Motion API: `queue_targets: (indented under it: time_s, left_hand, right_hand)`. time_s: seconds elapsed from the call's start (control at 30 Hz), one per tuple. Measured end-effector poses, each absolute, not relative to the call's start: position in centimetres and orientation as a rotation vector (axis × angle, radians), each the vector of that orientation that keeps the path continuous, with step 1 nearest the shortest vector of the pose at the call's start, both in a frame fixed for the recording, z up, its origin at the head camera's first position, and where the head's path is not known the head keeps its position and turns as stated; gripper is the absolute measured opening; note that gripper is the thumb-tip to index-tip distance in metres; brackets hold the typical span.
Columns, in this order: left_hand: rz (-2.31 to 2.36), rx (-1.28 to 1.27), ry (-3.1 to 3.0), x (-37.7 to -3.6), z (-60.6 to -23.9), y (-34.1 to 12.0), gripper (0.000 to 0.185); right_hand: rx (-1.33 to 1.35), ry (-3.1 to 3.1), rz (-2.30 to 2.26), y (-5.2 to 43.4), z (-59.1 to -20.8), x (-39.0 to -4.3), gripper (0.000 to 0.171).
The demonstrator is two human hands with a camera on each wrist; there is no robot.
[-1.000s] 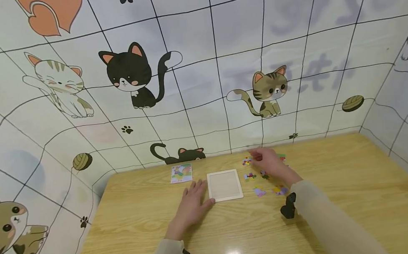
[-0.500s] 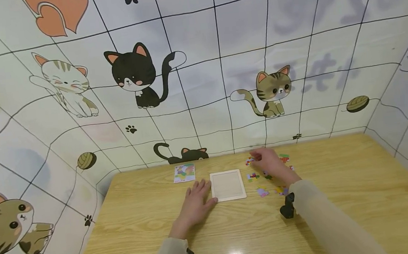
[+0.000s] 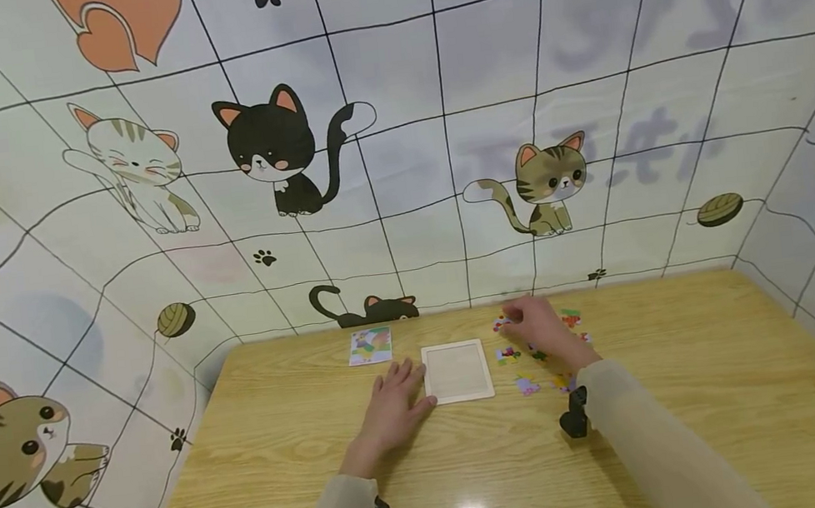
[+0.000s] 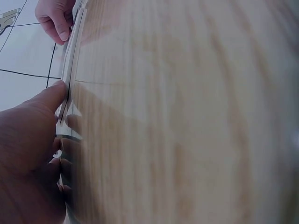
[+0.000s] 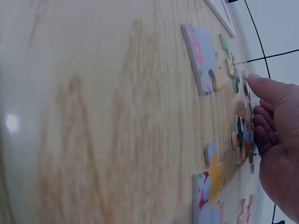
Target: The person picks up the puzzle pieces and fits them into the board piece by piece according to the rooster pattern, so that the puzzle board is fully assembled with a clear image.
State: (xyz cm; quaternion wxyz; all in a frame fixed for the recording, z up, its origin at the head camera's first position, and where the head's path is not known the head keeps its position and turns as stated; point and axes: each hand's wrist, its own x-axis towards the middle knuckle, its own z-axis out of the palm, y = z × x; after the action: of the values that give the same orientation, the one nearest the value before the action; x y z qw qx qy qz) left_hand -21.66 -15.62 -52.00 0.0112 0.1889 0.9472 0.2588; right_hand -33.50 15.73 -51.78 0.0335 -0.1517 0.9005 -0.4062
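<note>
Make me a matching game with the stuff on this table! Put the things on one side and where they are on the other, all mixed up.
Things:
1. white puzzle tray
2. picture card
3. loose puzzle pieces
4. left hand

Places:
A. scattered under and around the right hand
B. resting flat against the tray's left edge
C. in the middle of the table, between the two hands
D. near the wall, on the far left of the tray

Pairs: 1-C, 2-D, 3-A, 4-B

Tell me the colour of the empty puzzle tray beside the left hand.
The puzzle tray is white with a pale, blank inside; it shows best in the head view.
</note>
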Motion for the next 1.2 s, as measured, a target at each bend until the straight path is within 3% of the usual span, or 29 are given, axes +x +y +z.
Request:
queue_targets:
  time_s: [1.2]
  left_hand:
    - [0.752, 0.567, 2.948, -21.7, -51.88, -15.59, 0.059]
  right_hand:
    - [-0.456, 2.814, -1.285, 15.84, -52.45, -33.34, 0.035]
